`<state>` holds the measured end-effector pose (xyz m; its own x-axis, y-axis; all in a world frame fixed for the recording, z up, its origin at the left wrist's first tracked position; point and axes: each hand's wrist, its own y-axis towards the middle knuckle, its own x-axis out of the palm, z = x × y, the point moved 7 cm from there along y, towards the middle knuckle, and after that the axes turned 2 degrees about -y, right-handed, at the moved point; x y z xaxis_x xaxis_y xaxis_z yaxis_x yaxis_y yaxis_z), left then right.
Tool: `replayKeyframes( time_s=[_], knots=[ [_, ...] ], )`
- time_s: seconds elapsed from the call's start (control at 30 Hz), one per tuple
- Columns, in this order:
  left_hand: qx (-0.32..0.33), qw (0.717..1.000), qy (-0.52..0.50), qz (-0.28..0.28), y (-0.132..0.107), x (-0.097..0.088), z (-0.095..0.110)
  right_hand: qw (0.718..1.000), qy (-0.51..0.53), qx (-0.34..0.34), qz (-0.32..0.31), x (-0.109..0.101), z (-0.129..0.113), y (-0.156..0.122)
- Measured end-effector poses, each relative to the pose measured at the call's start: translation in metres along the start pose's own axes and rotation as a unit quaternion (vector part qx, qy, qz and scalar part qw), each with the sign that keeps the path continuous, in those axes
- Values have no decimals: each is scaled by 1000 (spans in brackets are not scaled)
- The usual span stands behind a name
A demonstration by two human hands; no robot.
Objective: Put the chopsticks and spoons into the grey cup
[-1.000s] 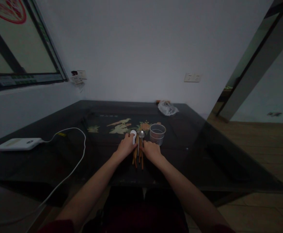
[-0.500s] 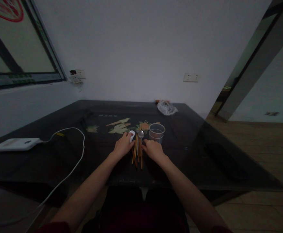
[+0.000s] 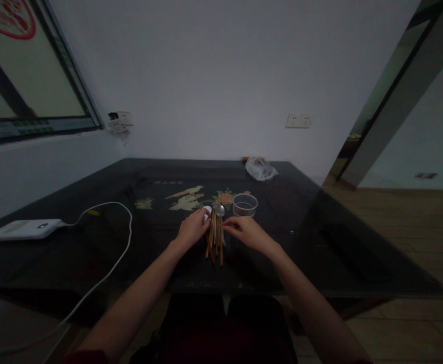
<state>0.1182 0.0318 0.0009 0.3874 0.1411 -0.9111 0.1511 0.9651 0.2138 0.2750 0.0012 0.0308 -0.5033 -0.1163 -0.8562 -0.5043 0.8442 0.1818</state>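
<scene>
Seemingly, the chopsticks (image 3: 221, 253) are bunched on the desk (image 3: 274, 263) for easy reach from both sides. The white spoon (image 3: 207, 209) is overlapped by the left hand (image 3: 192, 227), whose grip cannot be told; the right hand (image 3: 249, 230) is narrowly parted beside the chopsticks.

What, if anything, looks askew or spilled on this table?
Nothing looks spilled. The chopsticks between the left hand and right hand lie unevenly, their near ends staggered, and one darker stick slants against the others.
</scene>
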Motion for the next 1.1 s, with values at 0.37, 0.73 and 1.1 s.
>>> replayKeyframes(
  time_s=[0.37,0.73,1.1],
  knots=[
    [37,995,-84,37,8,-18,7,995,100,-13,-13,-11,20,-17],
    [47,978,-197,55,22,-25,-21,997,62,-37,-18,24,8,-12],
    [30,993,-83,75,25,-14,-45,996,-85,-38,10,29,19,-13]
  ],
)
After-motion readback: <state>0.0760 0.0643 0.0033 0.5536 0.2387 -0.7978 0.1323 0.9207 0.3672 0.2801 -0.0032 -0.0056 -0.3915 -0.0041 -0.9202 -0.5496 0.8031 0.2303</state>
